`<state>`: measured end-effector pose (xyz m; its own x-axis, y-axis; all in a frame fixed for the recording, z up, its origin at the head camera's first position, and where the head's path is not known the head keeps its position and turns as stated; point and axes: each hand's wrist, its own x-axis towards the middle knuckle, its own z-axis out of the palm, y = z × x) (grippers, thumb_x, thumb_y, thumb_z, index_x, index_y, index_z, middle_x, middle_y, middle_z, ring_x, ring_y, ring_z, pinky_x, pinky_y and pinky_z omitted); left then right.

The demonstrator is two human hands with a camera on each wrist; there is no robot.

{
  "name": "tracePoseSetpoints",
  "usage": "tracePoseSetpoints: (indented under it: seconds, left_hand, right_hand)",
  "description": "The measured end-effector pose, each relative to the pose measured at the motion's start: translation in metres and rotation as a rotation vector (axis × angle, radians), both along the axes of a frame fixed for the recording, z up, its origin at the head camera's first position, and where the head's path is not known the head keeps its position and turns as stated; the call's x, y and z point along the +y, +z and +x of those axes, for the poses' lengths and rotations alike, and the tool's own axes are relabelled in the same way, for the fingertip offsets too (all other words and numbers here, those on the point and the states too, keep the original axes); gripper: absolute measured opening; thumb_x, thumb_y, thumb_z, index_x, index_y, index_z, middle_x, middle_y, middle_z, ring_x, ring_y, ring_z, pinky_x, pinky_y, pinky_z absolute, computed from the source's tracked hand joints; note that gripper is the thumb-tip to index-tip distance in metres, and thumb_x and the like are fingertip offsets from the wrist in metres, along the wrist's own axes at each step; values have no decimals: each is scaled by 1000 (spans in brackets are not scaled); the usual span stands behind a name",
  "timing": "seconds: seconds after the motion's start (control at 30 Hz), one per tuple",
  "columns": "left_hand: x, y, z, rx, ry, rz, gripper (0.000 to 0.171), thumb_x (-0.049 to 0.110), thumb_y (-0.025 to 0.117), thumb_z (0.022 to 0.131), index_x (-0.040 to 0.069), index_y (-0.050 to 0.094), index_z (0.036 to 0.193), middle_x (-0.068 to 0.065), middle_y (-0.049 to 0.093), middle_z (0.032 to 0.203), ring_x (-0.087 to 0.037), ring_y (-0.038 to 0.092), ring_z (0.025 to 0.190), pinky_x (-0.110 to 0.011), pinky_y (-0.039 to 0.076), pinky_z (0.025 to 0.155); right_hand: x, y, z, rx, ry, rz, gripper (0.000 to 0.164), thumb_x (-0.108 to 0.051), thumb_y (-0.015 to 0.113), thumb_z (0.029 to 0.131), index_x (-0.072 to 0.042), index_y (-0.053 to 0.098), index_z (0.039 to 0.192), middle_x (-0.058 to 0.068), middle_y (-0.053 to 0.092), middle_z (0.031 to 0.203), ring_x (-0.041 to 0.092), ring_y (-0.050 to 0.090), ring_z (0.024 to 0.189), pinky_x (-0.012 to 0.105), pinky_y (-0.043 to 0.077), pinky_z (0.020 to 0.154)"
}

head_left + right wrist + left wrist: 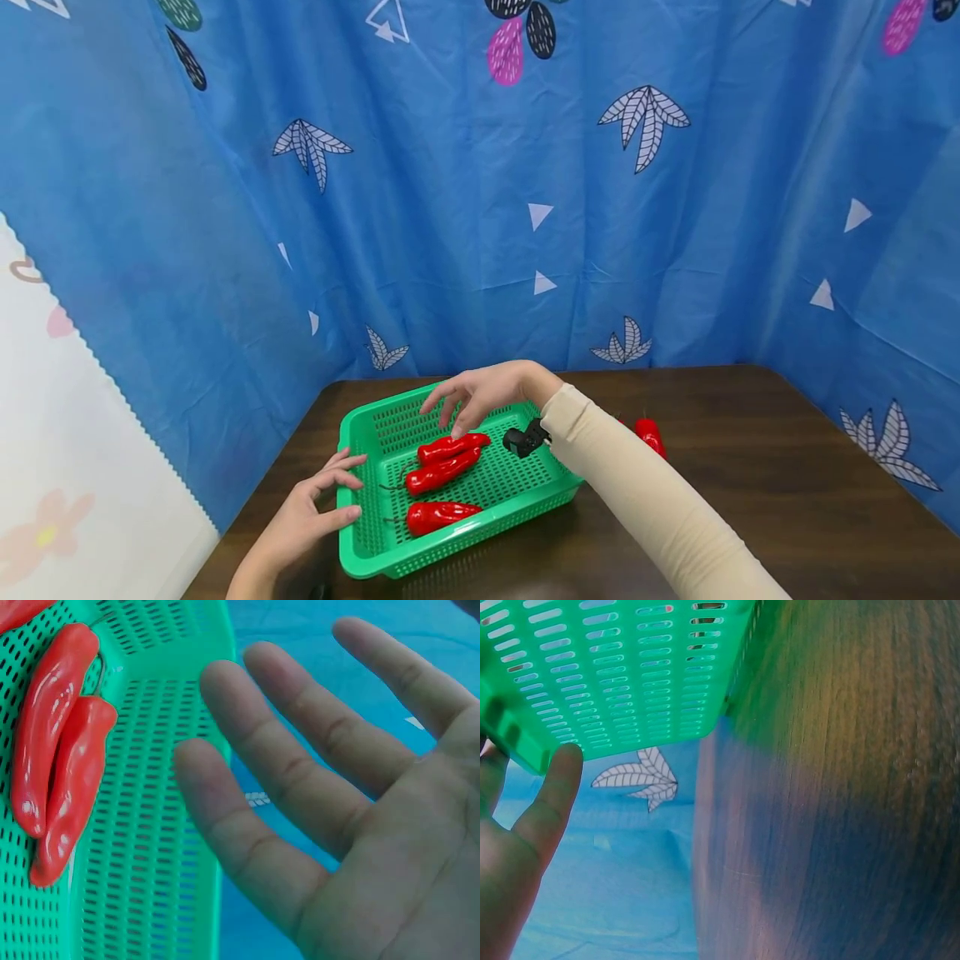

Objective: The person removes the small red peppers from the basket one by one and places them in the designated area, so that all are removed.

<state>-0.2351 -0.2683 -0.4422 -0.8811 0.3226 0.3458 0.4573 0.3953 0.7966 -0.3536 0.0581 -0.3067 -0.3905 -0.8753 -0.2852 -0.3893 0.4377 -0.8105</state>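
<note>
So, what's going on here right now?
A person's left hand is at the left rim of a green basket, fingertips over the edge. The right hand hangs over the basket, fingers apart and holding nothing. Three peppers lie inside, two close together and one nearer the person. At least one more pepper is on the table, beyond the right sleeve.
</note>
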Motion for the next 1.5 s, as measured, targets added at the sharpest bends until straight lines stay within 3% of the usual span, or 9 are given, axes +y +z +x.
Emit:
tracePoseSetpoints:
  seconds: [0.23, 0.47, 0.6, 0.77, 0.93, 1.23, 1.5]
  left_hand:
    - [1, 4, -2, -11, -9, 2, 18, 3, 71, 89, 9, 65, 105, -13, 56, 145, 24, 21, 136, -83, 19, 100]
    - [2, 3, -3, -22, -18, 5, 17, 4, 71, 90, 7, 65, 106, -16, 54, 146, 25, 21, 135, -83, 18, 100]
    - [2, 3, -3, -15, -10, 4, 17, 5, 71, 90, 8, 65, 105, -18, 54, 146, 24, 21, 136, -83, 19, 101]
    - [3, 0, -1, -23, -8, 9, 17, 4, 71, 89, 9, 65, 105, -19, 52, 147, 24, 21, 136, -83, 18, 101]
    - [4, -2, -2, -10, -9, -6, 17, 4, 71, 89, 9, 65, 104, -21, 53, 145, 23, 21, 136, -81, 21, 102]
    - [2, -1, -2, -28, -7, 6, 17, 5, 72, 89, 9, 65, 105, -22, 51, 148, 23, 20, 137, -83, 19, 102]
    - [0, -1, -1, -30, 0, 7, 17, 5, 71, 89, 7, 65, 105, -24, 51, 147, 23, 20, 136, -83, 19, 103]
  right_hand:
    - [-16, -6, -3, -46, 77, 62, 56, -14, 68, 94, -20, 48, 146, 2, 62, 131, 29, 57, 127, 33, 53, 101]
    - [-25, -18, -7, -127, 124, 112, 58, -12, 65, 93, -16, 45, 148, 20, 51, 145, 41, 43, 139, 51, 46, 111]
    - [-28, -25, -8, -138, 130, 149, 58, -12, 66, 93, -17, 46, 147, 22, 48, 148, 31, 50, 133, 55, 43, 112]
    - [-31, -35, -8, -172, 107, 245, 55, -9, 67, 93, -14, 49, 145, 18, 55, 142, 12, 58, 113, 57, 40, 114]
    - [-33, -42, -7, -190, 80, 315, 57, -8, 67, 93, -12, 47, 147, 13, 59, 136, 11, 59, 109, 57, 40, 114]
    - [-40, -50, 0, -138, 78, 430, 48, -15, 69, 93, -25, 57, 138, 2, 63, 130, 9, 61, 111, 51, 49, 107]
    - [-47, -56, 6, -140, 101, 520, 52, -17, 69, 92, -20, 53, 142, -6, 64, 120, 16, 63, 115, 48, 52, 103]
